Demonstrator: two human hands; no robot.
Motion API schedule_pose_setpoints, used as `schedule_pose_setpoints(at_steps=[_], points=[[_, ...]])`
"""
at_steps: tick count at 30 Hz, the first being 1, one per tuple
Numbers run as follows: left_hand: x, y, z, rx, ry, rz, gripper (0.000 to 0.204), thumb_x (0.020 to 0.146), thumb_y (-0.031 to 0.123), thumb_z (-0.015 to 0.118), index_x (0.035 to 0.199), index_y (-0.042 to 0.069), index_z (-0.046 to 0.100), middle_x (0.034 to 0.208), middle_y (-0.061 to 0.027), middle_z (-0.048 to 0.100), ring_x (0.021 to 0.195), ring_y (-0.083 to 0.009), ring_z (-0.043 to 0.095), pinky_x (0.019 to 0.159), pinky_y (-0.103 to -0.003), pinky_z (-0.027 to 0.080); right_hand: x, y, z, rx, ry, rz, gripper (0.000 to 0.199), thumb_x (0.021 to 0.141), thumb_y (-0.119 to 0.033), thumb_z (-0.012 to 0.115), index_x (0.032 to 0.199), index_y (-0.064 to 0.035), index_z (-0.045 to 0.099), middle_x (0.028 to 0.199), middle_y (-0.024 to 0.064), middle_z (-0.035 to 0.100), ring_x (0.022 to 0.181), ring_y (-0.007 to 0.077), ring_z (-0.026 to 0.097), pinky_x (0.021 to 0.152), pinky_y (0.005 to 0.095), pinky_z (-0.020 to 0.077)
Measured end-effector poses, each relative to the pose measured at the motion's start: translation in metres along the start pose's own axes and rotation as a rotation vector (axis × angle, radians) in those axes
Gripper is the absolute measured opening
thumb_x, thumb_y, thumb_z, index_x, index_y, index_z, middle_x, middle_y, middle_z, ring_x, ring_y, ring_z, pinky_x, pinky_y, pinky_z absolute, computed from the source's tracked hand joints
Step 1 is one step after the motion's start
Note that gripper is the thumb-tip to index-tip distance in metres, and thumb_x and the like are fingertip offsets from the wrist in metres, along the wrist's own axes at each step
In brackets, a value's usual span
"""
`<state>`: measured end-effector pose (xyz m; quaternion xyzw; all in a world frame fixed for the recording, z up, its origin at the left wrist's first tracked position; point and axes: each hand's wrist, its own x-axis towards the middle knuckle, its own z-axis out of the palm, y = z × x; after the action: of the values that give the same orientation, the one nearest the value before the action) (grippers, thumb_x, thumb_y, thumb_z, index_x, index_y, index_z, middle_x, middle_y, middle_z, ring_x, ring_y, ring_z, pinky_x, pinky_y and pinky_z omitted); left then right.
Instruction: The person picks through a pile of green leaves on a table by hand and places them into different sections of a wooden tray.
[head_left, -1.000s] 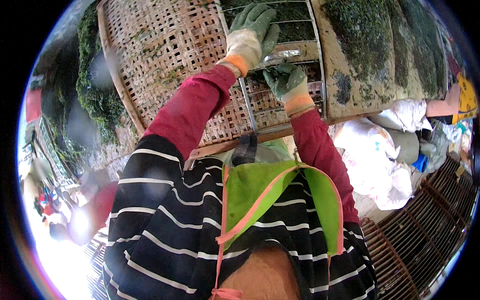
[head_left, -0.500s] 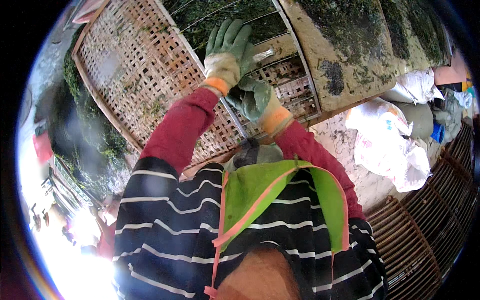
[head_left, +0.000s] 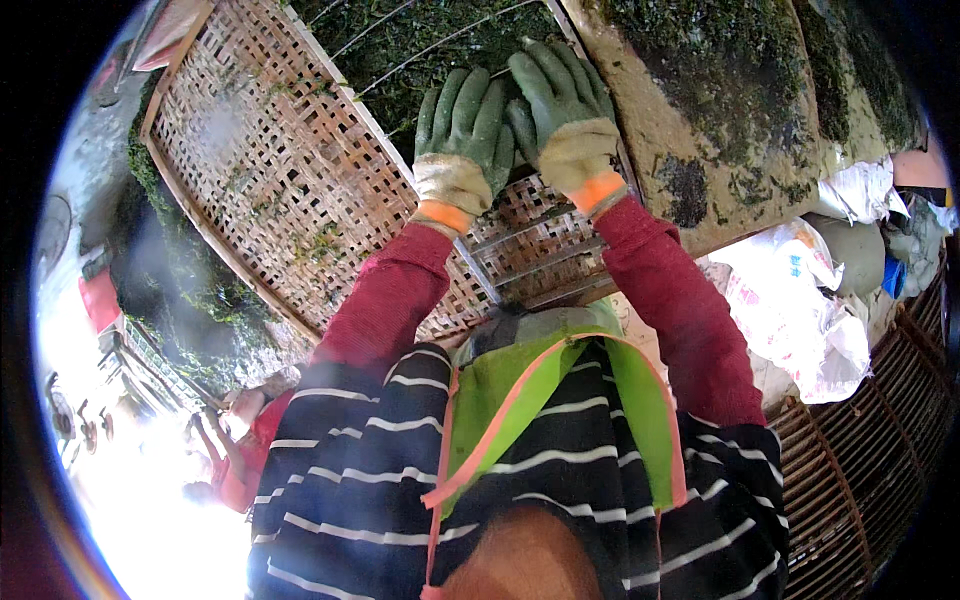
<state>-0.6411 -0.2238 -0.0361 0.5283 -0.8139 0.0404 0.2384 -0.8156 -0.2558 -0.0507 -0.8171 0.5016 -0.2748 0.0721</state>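
Both my hands wear green-coated gloves with cream backs and orange cuffs. My left hand (head_left: 465, 130) lies palm down, fingers stretched forward, on a layer of dark green, shredded, leafy material (head_left: 400, 45). Beside it my right hand (head_left: 568, 105) is likewise spread flat on the layer's near edge, its thumb side close to the left hand. Neither hand shows anything gripped; the palms are hidden. A thin metal frame with cross wires (head_left: 478, 272) surrounds the material and rests on a woven bamboo tray (head_left: 290, 150). Bare weave shows through the frame's near end.
To the right is a tan board (head_left: 650, 150) covered in more green material. White sacks (head_left: 800, 320) and a slatted rack (head_left: 830, 480) stand beyond it. At left lies a dark green heap (head_left: 170, 250). A person in red (head_left: 255, 440) is at lower left.
My right hand has moved forward and right from beside the left wrist onto the green layer, its fingers now spread. My left hand has shifted slightly nearer to me.
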Motion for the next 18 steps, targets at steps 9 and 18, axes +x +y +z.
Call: schedule_pose_setpoints(at_steps=[9,18], points=[[-0.003,-0.005,0.000,0.025,0.063,-0.095,0.044,0.096,0.025,0.061,0.140,0.019,0.060,0.148,-0.0112,0.055,0.138,-0.0310,0.051,0.120,-0.043,0.036,-0.089,0.015,-0.056,0.037,0.090,-0.105,0.051,0.100,-0.027,0.056,0.150,-0.0182,0.051,0.137,0.0119,0.065,0.109,0.0301,0.069,0.109,0.0485,0.0455],[-0.212,-0.060,-0.079,0.015,0.383,-0.708,0.046,0.095,0.001,0.055,0.141,0.006,0.058,0.142,-0.0185,0.058,0.134,-0.0347,0.054,0.112,-0.040,0.043,-0.092,-0.029,-0.072,-0.367,-0.968,0.204,0.053,0.102,-0.038,0.051,0.146,-0.0090,0.056,0.134,0.0186,0.065,0.121,0.0356,0.063,0.103,0.0481,0.0496]])
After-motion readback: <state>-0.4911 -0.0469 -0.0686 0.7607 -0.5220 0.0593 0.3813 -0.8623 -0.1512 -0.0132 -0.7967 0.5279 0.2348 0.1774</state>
